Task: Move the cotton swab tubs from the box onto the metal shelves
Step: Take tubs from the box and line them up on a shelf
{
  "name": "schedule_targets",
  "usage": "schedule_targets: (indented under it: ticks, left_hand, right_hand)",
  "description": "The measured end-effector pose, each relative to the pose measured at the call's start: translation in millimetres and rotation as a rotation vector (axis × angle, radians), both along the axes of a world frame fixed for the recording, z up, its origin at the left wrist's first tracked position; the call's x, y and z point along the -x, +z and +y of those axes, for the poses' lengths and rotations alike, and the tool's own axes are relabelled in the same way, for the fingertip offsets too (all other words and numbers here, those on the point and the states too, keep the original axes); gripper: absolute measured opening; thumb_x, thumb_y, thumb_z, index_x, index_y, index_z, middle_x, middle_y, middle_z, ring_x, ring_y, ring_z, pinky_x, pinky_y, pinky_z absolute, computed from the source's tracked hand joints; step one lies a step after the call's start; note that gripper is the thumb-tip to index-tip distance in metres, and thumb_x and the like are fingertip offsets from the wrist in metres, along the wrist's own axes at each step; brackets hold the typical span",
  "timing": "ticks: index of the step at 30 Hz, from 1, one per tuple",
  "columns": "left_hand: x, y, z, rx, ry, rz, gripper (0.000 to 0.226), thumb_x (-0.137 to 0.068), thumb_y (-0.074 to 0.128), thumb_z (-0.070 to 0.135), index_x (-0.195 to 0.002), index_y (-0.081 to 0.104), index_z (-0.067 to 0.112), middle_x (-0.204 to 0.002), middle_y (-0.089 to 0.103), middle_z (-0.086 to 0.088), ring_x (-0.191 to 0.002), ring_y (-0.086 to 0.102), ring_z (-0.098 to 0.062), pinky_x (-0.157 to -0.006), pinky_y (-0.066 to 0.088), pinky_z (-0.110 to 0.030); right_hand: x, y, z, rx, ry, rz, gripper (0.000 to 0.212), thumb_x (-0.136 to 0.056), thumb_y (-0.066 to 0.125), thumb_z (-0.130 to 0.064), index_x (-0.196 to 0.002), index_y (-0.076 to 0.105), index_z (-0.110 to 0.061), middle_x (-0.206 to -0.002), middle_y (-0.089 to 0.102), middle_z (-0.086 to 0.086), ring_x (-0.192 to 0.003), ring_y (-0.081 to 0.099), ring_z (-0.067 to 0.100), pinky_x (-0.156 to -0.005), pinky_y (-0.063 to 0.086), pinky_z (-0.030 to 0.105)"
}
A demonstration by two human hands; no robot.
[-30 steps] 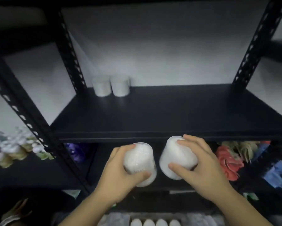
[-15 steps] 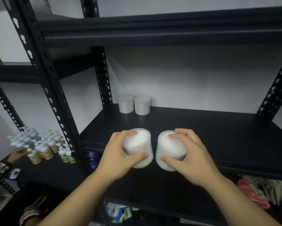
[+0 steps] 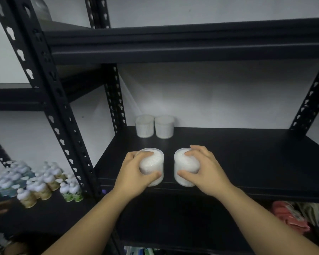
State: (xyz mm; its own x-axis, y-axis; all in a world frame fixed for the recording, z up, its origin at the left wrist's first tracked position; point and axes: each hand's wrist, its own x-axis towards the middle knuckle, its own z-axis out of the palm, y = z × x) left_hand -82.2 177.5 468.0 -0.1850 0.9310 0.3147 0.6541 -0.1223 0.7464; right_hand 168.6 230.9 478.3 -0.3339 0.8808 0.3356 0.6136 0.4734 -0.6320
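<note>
Tubs (image 3: 152,167) now apart, farther onto shelf (image 3: 247,153).

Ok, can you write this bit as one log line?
left hand: grips left tub | right hand: grips right tub | shelf: two tubs at back

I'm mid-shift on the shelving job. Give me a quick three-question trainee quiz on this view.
1. How many cotton swab tubs already stand at the back of the shelf?
2. True or false: the left hand is empty.
3. The right hand grips its tub: A) over the shelf's front edge, B) against the back wall, C) on the shelf above.

Key: 1. Two, the back left tub and back right tub. 2. False, it grips the left tub. 3. A, the right tub.
</note>
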Motion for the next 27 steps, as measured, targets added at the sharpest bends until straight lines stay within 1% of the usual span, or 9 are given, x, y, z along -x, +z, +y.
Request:
schedule_targets:
  ticks: [3, 5, 9, 11, 16, 19, 23, 27]
  left_hand:
    - [6, -10, 8, -0.018, -0.023, 0.033, 0.065, -0.068, 0.085, 0.05, -0.126, 0.056, 0.052, -0.127, 0.039, 0.022, -0.121, 0.047, -0.003, -0.096, 0.043, -0.02]
    - [10, -14, 11, -0.033, -0.041, 0.049, 0.066, -0.069, 0.084, 0.051, -0.129, 0.055, 0.052, -0.128, 0.038, 0.021, -0.122, 0.046, -0.005, -0.1, 0.044, -0.023]
    - [19, -17, 14, -0.039, -0.091, 0.11, 0.074, -0.066, 0.076, 0.05, -0.135, 0.05, 0.051, -0.126, 0.035, 0.024, -0.124, 0.045, -0.005, -0.102, 0.048, -0.029]
    - [23, -17, 18, -0.031, -0.095, 0.119, 0.077, -0.062, 0.073, 0.052, -0.136, 0.05, 0.051, -0.123, 0.034, 0.025, -0.122, 0.046, -0.005, -0.101, 0.049, -0.029]
    - [33, -15, 34, -0.014, -0.03, 0.151, 0.078, -0.063, 0.079, 0.055, -0.136, 0.049, 0.051, -0.118, 0.035, 0.017, -0.115, 0.049, -0.011, -0.094, 0.052, -0.031]
    - [42, -9, 48, 0.032, 0.001, 0.16, 0.078, -0.064, 0.082, 0.053, -0.134, 0.049, 0.051, -0.117, 0.037, 0.013, -0.109, 0.052, -0.013, -0.093, 0.052, -0.03]
    - [51, -3, 69, 0.059, 0.042, 0.152, 0.077, -0.066, 0.086, 0.046, -0.135, 0.051, 0.046, -0.119, 0.04, 0.008, -0.105, 0.054, -0.016, -0.087, 0.046, -0.025]
    - [60, 0, 91, 0.093, 0.057, 0.121, 0.077, -0.068, 0.087, 0.043, -0.136, 0.051, 0.045, -0.122, 0.04, 0.003, -0.104, 0.054, -0.019, -0.085, 0.045, -0.025]
  right_hand:
    - [7, -8, 3, -0.023, -0.01, 0.006, 0.058, -0.079, 0.079, -0.049, -0.13, 0.055, -0.037, -0.146, 0.036, -0.03, -0.128, 0.033, 0.001, -0.1, 0.037, 0.025]
    - [8, -12, 4, -0.034, -0.013, -0.004, 0.06, -0.079, 0.078, -0.049, -0.133, 0.053, -0.039, -0.148, 0.035, -0.031, -0.13, 0.031, 0.0, -0.1, 0.036, 0.024]
    - [11, -13, 6, -0.018, 0.017, -0.083, 0.073, -0.073, 0.071, -0.042, -0.142, 0.047, -0.039, -0.153, 0.027, -0.031, -0.135, 0.027, 0.001, -0.105, 0.039, 0.029]
    - [16, -13, 8, -0.027, 0.01, -0.095, 0.075, -0.071, 0.072, -0.041, -0.142, 0.048, -0.037, -0.152, 0.028, -0.029, -0.133, 0.028, 0.002, -0.105, 0.039, 0.028]
    - [36, -14, 21, -0.034, -0.007, -0.074, 0.076, -0.072, 0.08, -0.042, -0.143, 0.051, -0.035, -0.148, 0.031, -0.025, -0.129, 0.03, 0.004, -0.104, 0.037, 0.026]
    - [49, -13, 32, -0.038, -0.022, -0.079, 0.078, -0.075, 0.081, -0.043, -0.145, 0.049, -0.035, -0.15, 0.031, -0.024, -0.131, 0.029, 0.003, -0.105, 0.036, 0.025]
    - [67, -13, 50, -0.064, -0.041, -0.124, 0.079, -0.079, 0.08, -0.046, -0.149, 0.046, -0.032, -0.153, 0.031, -0.019, -0.132, 0.029, 0.008, -0.11, 0.037, 0.03]
    - [82, -10, 74, -0.061, -0.059, -0.16, 0.078, -0.081, 0.079, -0.046, -0.15, 0.044, -0.03, -0.154, 0.033, -0.012, -0.13, 0.032, 0.016, -0.109, 0.04, 0.036]
